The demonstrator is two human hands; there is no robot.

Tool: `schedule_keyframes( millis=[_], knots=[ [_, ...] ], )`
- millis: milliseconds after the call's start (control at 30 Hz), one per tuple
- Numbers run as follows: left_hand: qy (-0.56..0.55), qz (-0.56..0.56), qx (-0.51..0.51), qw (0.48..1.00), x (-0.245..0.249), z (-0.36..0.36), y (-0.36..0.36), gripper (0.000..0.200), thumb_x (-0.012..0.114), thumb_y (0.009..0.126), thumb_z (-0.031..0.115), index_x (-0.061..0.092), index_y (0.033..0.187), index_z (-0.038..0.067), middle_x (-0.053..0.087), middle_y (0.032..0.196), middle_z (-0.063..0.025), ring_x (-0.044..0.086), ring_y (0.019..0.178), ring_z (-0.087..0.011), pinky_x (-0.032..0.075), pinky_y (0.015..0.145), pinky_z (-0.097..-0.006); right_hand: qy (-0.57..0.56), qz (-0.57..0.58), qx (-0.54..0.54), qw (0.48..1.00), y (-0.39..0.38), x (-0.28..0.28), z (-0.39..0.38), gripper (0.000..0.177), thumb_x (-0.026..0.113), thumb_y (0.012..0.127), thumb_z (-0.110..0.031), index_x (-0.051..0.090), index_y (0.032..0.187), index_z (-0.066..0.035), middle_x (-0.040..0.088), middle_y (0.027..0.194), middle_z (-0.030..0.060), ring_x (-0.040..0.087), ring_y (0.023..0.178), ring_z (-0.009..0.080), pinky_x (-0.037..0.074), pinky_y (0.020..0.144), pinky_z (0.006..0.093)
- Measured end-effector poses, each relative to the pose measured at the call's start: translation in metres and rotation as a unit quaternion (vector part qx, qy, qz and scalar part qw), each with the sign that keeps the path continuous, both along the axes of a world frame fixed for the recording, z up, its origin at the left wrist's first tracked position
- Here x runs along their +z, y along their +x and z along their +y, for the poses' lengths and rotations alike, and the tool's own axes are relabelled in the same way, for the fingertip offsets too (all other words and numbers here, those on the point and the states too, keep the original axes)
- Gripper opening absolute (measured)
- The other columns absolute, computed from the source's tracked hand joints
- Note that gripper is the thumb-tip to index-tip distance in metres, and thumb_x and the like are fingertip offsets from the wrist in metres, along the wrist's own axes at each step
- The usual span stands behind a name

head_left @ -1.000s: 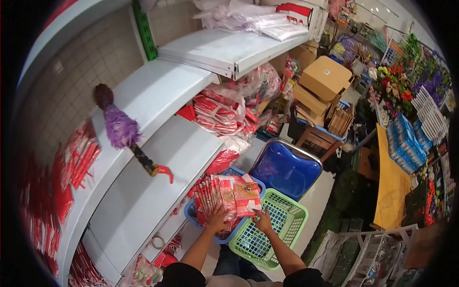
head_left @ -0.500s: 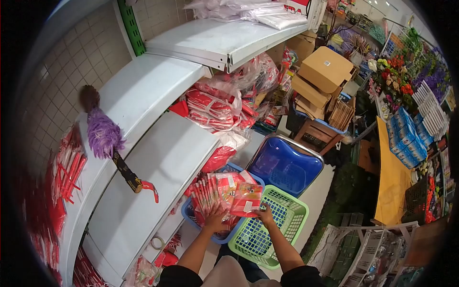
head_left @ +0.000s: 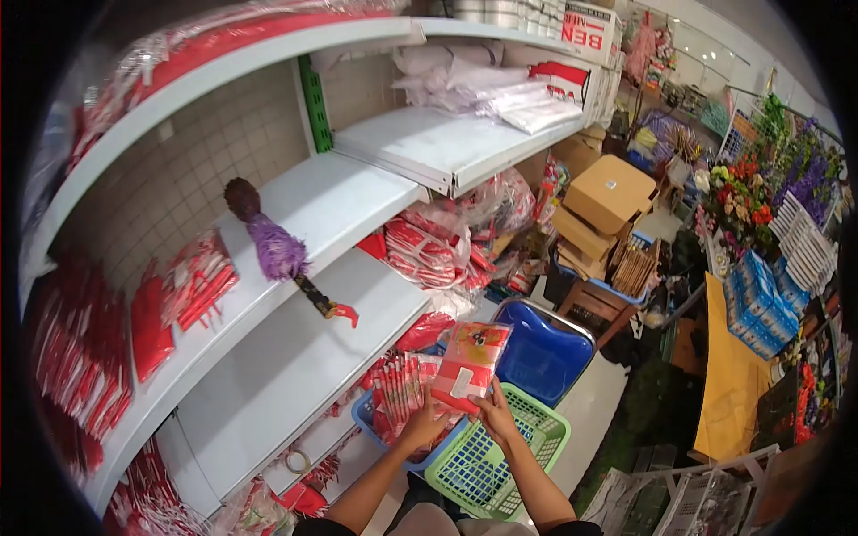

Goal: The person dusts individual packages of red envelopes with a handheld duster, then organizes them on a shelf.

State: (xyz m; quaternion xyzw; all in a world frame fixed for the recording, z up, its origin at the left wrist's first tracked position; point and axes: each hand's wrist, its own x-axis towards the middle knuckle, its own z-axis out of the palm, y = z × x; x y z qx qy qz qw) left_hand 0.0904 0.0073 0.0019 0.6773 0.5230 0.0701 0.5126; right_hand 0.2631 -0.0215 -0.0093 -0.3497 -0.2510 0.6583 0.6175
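Note:
Both hands hold a red plastic-wrapped packet (head_left: 475, 354) with a white label, raised over the place where two baskets meet. My left hand (head_left: 426, 423) grips its lower left edge. At its lower right edge, my right hand (head_left: 493, 411) pinches the packet. Below on the left is a blue basket (head_left: 365, 420) filled with similar red packets (head_left: 393, 384) standing in a row. The green basket (head_left: 550, 427) stands beside it, under my right hand, and its grid bottom shows.
White shelves (head_left: 304, 330) curve along the left, with red packets (head_left: 192, 290) and a purple feather duster (head_left: 275, 247) on them. A blue-seated chair (head_left: 541, 353) stands beyond the baskets. Cardboard boxes (head_left: 609, 192) and a yellow tabletop (head_left: 728, 375) are to the right.
The packet has risen from the blue basket's pile and stands more upright, with both hands on it. My left hand has moved right, off the pile. The view has tilted upward.

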Motion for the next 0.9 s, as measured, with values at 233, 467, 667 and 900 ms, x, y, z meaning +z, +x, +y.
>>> schedule_keyframes(
  millis=[233, 467, 667, 900],
  knots=[
    [-0.127, -0.634, 0.187, 0.74, 0.076, -0.014, -0.005, 0.065, 0.049, 0.085, 0.0, 0.017, 0.139, 0.015, 0.043, 0.129, -0.0139, 0.049, 0.112, -0.0245, 0.045, 0.09, -0.0398, 0.128, -0.071, -0.035, 0.989, -0.013, 0.082, -0.022, 0.074, 0.052, 0.084, 0.003, 0.005, 0.139, -0.014, 0.052, 0.11, 0.0126, 0.057, 0.077, 0.017, 0.047, 0.052, 0.0273],
    [0.128, -0.587, 0.228, 0.767, 0.158, -0.033, -0.032, 0.067, 0.051, 0.083, -0.007, 0.017, 0.138, 0.013, 0.043, 0.129, -0.018, 0.048, 0.113, -0.0217, 0.043, 0.093, -0.0352, 0.291, 0.133, 0.123, 0.939, 0.002, 0.12, -0.039, 0.079, 0.056, 0.084, -0.045, 0.015, 0.141, -0.007, 0.028, 0.141, 0.0146, 0.036, 0.124, 0.0292, 0.043, 0.091, 0.0462],
    [0.136, -0.482, 0.191, 0.844, 0.213, -0.06, -0.094, 0.056, 0.059, 0.083, 0.002, 0.032, 0.132, 0.008, 0.055, 0.115, -0.0171, 0.059, 0.095, -0.0179, 0.05, 0.081, -0.0294, 0.148, 0.017, 0.144, 0.978, -0.001, 0.164, -0.038, 0.047, 0.048, 0.091, -0.034, 0.042, 0.123, 0.001, 0.056, 0.115, 0.0142, 0.058, 0.101, 0.0212, 0.048, 0.087, 0.0352],
    [0.045, -0.602, 0.248, 0.758, 0.222, -0.071, -0.149, 0.038, 0.041, 0.093, 0.023, 0.045, 0.123, 0.001, 0.055, 0.117, -0.0107, 0.053, 0.108, -0.0174, 0.042, 0.093, -0.0326, 0.135, -0.012, 0.15, 0.979, -0.071, 0.195, -0.04, 0.026, 0.061, 0.083, -0.004, 0.053, 0.108, -0.001, 0.062, 0.097, 0.0068, 0.061, 0.087, 0.0143, 0.052, 0.075, 0.0292]
  ],
)
